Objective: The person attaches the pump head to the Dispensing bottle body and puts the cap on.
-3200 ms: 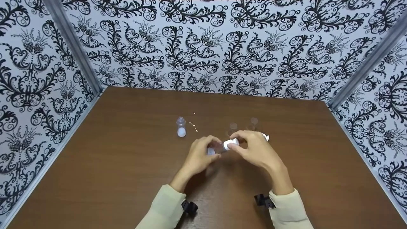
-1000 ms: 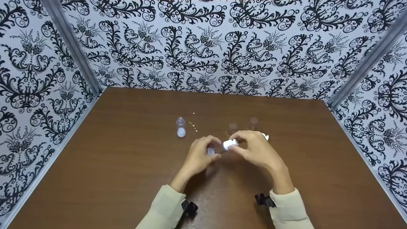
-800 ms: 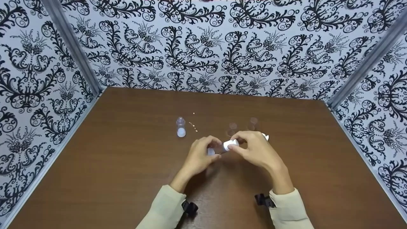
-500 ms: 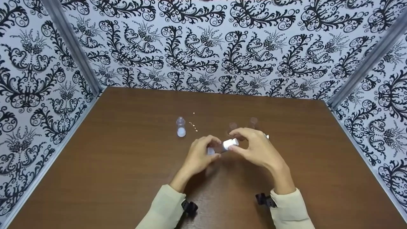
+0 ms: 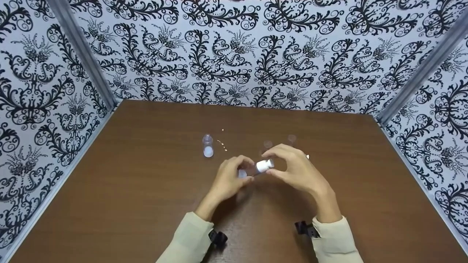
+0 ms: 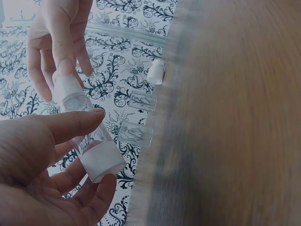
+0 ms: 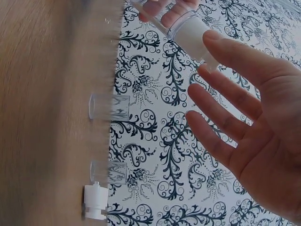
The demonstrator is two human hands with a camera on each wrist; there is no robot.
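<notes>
A small clear pump bottle, with a white base and a white pump top, is tilted above the table. My left hand grips its body between thumb and fingers. At the other end is my right hand. Its thumb rests against the pump top, while the index finger is lifted off in the head view. The remaining fingers are spread loosely and hold nothing.
Another clear bottle with a white base stands to the left on the brown table. Small bright specks lie beside it. Two clear caps and a white pump piece stand behind my right hand. Patterned walls enclose the back and sides.
My right hand has loosened around the pump top: its index finger has lifted and the hand has shifted slightly right. The left hand and bottle have stayed nearly still.
</notes>
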